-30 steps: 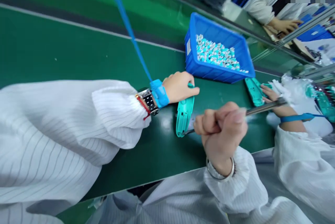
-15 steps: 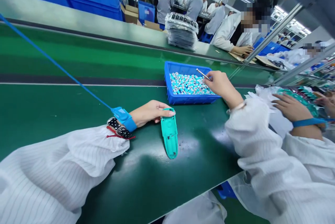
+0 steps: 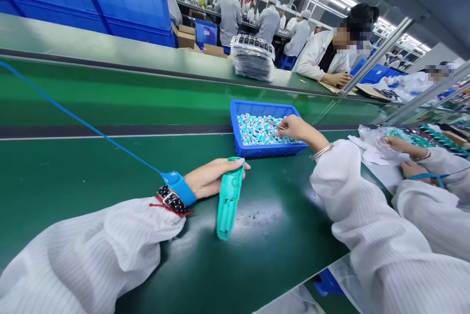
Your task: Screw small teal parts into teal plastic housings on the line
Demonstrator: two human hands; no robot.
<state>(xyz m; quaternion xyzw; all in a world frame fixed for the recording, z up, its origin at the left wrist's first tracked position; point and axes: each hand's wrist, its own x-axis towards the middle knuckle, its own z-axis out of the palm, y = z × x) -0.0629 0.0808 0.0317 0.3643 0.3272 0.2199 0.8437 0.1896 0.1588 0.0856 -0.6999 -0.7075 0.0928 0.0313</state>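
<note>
The green table spreads beneath the left hand and the right hand, reaching well out to the left of both. Far beyond the left grip stand large blue crates. The blue bin sits just beyond the left grip and to its right, directly below the right one, which is clearly the nearer hand to it. A stack of wrapped packs rests farther off, past the bin from the right grip. White sheets lie to the right of the right hand, with a co-worker's hand near them, outside the space between the two grips. Next in size is the green shell: the left hand pinches its upper end, thumb over the edge and fingertips showing past the right side. From that grip its long axis runs back toward the person, slanting slightly left, hollow face up; I cannot tell whether the low end touches the table. From the right grip it lies nearer the person and leftward, with the bin's near wall in between. The right hand is closed in a pinch on a thin metal tool, tip pointing left over the small parts; whether it touches one is too small to see.
</note>
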